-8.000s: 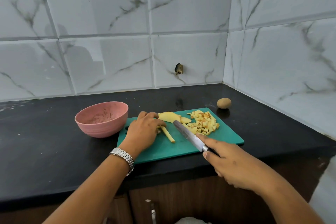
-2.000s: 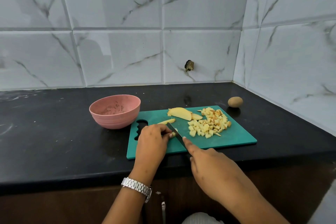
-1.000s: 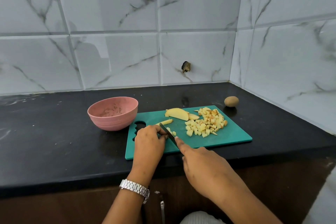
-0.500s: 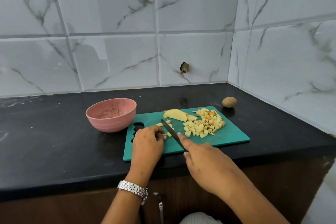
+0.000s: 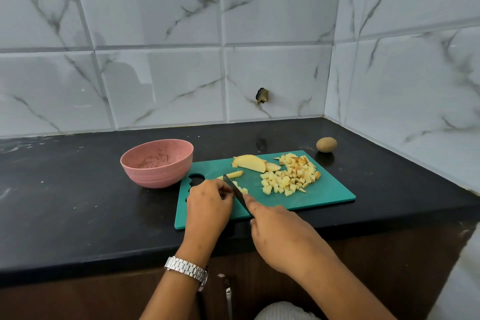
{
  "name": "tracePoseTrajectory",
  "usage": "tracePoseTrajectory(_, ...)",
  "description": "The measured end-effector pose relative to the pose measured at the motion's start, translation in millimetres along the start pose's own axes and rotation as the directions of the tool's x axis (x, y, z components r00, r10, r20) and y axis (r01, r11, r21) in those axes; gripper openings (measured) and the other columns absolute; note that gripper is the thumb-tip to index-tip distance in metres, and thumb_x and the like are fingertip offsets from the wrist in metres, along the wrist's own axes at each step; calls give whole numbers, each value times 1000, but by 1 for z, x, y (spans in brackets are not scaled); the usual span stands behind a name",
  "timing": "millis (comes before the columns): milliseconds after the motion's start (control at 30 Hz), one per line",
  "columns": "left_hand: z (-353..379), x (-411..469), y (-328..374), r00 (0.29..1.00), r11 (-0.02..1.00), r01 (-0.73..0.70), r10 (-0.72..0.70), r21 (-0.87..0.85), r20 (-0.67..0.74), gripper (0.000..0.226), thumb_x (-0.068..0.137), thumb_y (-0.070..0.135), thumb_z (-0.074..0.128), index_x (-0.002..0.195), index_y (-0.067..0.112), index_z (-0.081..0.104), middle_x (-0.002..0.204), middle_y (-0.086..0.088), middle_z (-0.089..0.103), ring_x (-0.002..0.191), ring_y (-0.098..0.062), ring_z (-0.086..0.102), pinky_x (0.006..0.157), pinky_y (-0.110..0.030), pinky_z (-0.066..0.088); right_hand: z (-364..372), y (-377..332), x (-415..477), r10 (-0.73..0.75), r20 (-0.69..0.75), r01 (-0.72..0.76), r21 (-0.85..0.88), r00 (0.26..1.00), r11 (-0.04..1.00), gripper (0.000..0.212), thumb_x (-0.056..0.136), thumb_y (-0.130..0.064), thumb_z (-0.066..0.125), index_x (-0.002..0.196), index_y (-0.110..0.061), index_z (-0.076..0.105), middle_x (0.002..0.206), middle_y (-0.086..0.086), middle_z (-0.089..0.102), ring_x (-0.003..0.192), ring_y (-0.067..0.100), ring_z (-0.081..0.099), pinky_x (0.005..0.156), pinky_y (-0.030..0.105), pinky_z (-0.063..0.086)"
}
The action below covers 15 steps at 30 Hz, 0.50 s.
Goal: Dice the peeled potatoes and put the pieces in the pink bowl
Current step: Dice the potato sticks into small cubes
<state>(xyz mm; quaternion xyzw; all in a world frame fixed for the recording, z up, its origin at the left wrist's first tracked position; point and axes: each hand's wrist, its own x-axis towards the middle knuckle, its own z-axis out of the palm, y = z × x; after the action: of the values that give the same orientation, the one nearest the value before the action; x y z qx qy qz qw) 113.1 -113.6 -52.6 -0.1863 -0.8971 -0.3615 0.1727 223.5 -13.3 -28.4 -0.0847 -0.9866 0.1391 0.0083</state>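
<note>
A teal cutting board (image 5: 324, 196) lies on the black counter. My left hand (image 5: 207, 205) pinches a potato strip (image 5: 240, 188) near the board's left end. My right hand (image 5: 280, 234) grips a knife (image 5: 235, 191) whose blade stands across that strip, right beside my left fingertips. Another strip (image 5: 233, 173) lies just behind. A larger peeled potato wedge (image 5: 249, 162) sits at the board's back. A pile of diced potato (image 5: 292, 176) covers the board's right half. The pink bowl (image 5: 157, 173) stands left of the board, holding no potato.
A whole unpeeled potato (image 5: 326, 144) sits on the counter behind the board's right corner. Tiled walls close the back and right sides. The counter's front edge runs just below the board. A watch is on my left wrist.
Over the last second the knife has kept chopping the strip under my left fingers, with a few small cubes now beside the blade. Eight seconds ago my left hand was further back on the board.
</note>
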Motion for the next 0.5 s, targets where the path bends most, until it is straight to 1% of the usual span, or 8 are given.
tracePoseTrajectory(67,0,0,0,1000,1000,11,-11,5,-3,13,87,18,64,97,21,73,92,8,68,74,0,53,75,-16,44,2,-1,3,3,9,-3,-17,1000,1000,67,104,-18,40,157,-36,3,119,6,56,103,21,58,81,37,49)
tracePoseTrajectory(133,2,-1,-1,1000,1000,16,-16,-1,-18,12,87,18,65,95,21,72,88,9,66,75,-1,55,75,-16,46,3,-1,1,2,12,-1,-43,1000,999,69,104,-17,42,157,-35,2,121,7,56,105,21,58,80,36,48)
tracePoseTrajectory(233,3,-2,-2,999,999,22,-24,-30,-47,8,85,19,67,93,22,68,81,13,62,78,-3,58,79,-25,51,2,2,-9,9,46,-6,-48,999,999,69,104,-18,41,156,-37,-1,124,7,54,106,21,59,82,35,49)
tracePoseTrajectory(267,3,-2,-2,998,999,29,-30,-30,-53,8,86,19,67,93,22,66,79,13,61,77,-3,57,75,-22,50,0,5,-13,7,56,-5,-30,998,1000,67,105,-20,39,156,-40,0,124,6,54,105,20,59,84,35,50)
tracePoseTrajectory(333,2,-1,-1,998,999,46,-47,-13,-39,9,87,20,66,94,24,62,78,13,59,72,-1,55,62,-11,39,-5,16,-17,-12,52,9,46,999,999,59,106,-29,35,154,-45,4,120,2,56,99,15,59,86,35,52)
tracePoseTrajectory(400,2,1,-1,998,999,54,-54,-1,-14,8,87,21,66,92,25,62,82,12,62,72,-1,54,57,-9,33,-10,30,-16,-20,43,13,169,999,985,54,106,-35,34,154,-47,10,117,-4,56,87,7,55,79,29,50)
tracePoseTrajectory(467,2,5,1,999,999,44,-44,22,9,8,86,22,67,88,27,61,87,9,65,76,-3,56,58,-13,36,-16,45,-12,11,36,-20,269,999,963,53,107,-34,35,154,-45,13,119,-7,54,78,3,51,66,20,44)
tracePoseTrajectory(500,2,8,4,999,998,39,-41,40,29,8,86,23,67,86,27,60,87,9,65,78,-4,57,61,-17,40,-20,52,-10,35,38,-45,320,999,946,53,107,-33,35,154,-44,14,116,-7,55,74,3,51,60,17,41)
